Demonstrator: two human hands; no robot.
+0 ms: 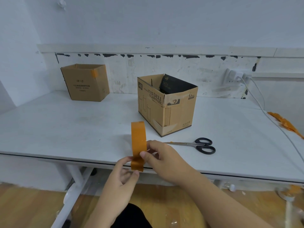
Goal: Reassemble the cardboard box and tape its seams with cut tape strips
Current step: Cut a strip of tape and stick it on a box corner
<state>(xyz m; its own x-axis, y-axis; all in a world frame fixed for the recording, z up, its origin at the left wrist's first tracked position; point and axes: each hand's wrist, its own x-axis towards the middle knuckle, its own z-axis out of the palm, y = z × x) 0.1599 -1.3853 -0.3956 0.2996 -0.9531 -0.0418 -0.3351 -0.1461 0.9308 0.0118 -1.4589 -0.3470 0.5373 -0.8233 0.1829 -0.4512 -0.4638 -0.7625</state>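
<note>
- Two hands met at the near edge of the surface [65, 125], both on an orange tape roll [138, 139] that stood on edge, its top rising above the fingers.
- The right hand [162, 159] gripped the roll from the right, thumb pressed on its outer face and fingers curled behind it.
- The left hand [125, 176] pinched the loose tape end [137, 164] that hung from the bottom of the roll, thumb and forefinger closed on its lower edge.
- The cardboard box [167, 106], printed "DELI GLASSWARE", stood upright and open-topped behind the roll and a little to the right, apart from both hands; a black insert [171, 83] leaned inside it.
- Black-handled scissors [195, 145] lay flat just right of the right hand, in front of the box, blades pointing left.
- A second box [85, 82], also open, stood well apart at the far left near the wall [148, 22].
- Bare white surface lay between the two boxes and left of the roll.
- Orange tape scraps [286, 123] lay along the right edge, and a white cable [263, 104] ran from a wall plug [235, 76] across that side.
- Below the surface showed a wooden floor [24, 208] and white frame legs [79, 176].
</note>
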